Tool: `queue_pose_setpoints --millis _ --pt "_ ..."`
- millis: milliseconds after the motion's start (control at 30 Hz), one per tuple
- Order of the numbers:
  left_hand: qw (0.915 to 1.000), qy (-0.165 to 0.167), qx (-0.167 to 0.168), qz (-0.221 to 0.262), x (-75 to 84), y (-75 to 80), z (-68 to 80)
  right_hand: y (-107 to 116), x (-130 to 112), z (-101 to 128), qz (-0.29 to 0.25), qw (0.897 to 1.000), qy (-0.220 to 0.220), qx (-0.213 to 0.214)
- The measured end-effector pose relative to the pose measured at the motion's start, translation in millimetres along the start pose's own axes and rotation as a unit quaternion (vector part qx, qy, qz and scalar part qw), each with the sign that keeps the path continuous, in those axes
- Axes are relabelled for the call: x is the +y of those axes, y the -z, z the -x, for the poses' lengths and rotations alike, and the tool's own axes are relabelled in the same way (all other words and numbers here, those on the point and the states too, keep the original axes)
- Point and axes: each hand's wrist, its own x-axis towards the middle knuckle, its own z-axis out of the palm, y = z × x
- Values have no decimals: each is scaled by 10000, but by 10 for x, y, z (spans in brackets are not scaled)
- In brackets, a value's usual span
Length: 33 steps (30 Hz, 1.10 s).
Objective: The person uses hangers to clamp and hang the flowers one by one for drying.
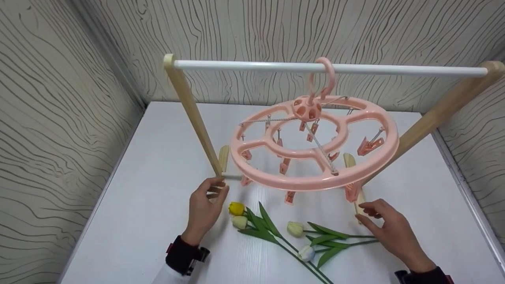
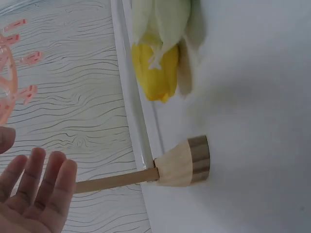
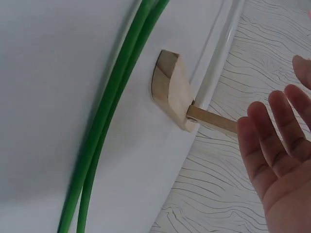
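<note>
Left hand [image 1: 205, 209] and right hand [image 1: 388, 228], fingers relaxed and holding nothing, flank the tulips [image 1: 276, 232] beneath the wooden rack [image 1: 189, 106].

Surface [image 1: 150, 165]: white, smooth, rectangular, lightly glossy, with a pale raised rim along its left and right edges. Walls [image 1: 47, 118]: cream panels with dark wavy wood-grain lines, enclosing the surface at its left, far and right edges. Light: even, soft shadows.

Bright, even light; soft shadows on the table [image 1: 158, 165]; wrist views perhaps slightly blurred.
</note>
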Motion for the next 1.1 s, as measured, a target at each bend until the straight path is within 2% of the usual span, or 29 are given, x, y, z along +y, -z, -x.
queue_pose_setpoints --millis 67,167,267,367,467,667,1000,1100 --pt "9995 -133 -265 -116 48 -27 54 -41 -29 31 166 9995 47 -269" --pt "9961 -500 -577 -434 100 -100 138 -96 -62 65 340 9961 -125 -799" --pt "9905 -891 -764 -711 128 -200 218 -136 -80 89 477 9870 -450 -1465" --pt "9853 -1090 -1005 -851 147 -293 289 -166 -83 111 640 9751 -630 -2026" --pt "9812 -1187 -1219 -911 169 -364 344 -188 -72 141 761 9681 -607 -2309" --pt "9750 -1403 -1427 -964 208 -435 396 -209 -27 228 777 9716 -257 -2219" --pt "9706 -1302 -1815 -892 263 -497 425 -265 -10 247 937 9773 -181 -1890" --pt "9697 -1357 -1835 -872 280 -506 418 -288 -20 264 915 9812 33 -1699"
